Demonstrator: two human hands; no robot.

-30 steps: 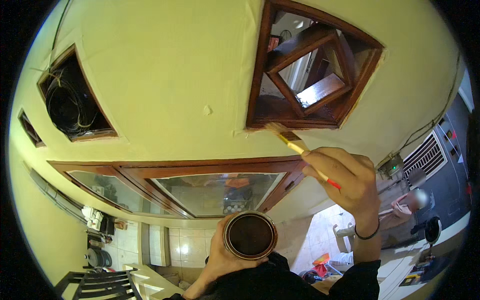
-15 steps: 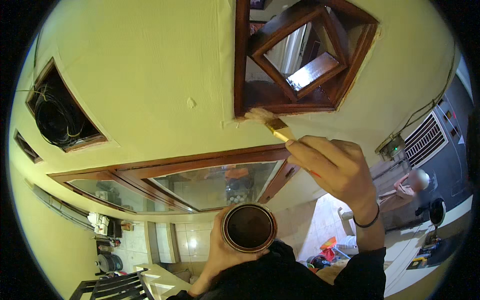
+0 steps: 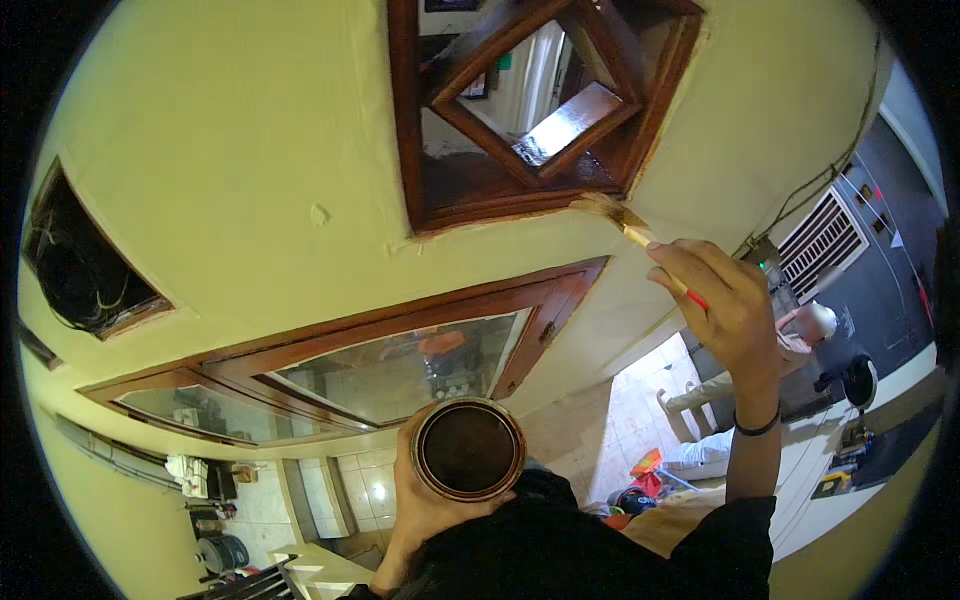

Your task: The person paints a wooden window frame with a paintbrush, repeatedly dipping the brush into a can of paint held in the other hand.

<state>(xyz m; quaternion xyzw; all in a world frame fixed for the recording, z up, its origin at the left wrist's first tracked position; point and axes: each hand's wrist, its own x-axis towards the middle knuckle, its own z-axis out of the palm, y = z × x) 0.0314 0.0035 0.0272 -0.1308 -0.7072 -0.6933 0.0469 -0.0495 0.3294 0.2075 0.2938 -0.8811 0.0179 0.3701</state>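
Note:
My right hand [image 3: 722, 300] grips a paintbrush [image 3: 628, 224] by its pale, red-tipped handle, fingers closed around it. The bristles rest against the lower edge of a dark brown wooden window frame [image 3: 520, 207], close to its lower right corner. A diamond-shaped wooden piece [image 3: 470, 125] sits inside that frame. Below, my left hand [image 3: 425, 510] is wrapped around an open round can [image 3: 469, 450] of dark brown liquid, holding it upright in front of my body. Part of the left hand's fingers is hidden behind the can.
A wood-framed glass panel [image 3: 400, 365] lies below the window in the yellow-green wall [image 3: 230, 180]. At left, a wall opening [image 3: 85, 260] holds coiled black cable. A person [image 3: 800, 330] stands at the right. Lower down are a slatted black piece [image 3: 245, 585] and a pot [image 3: 220, 552].
The brush has slid right along the frame's lower edge, from near its left corner toward its right corner. The whole view has shifted; the can stays in my left hand.

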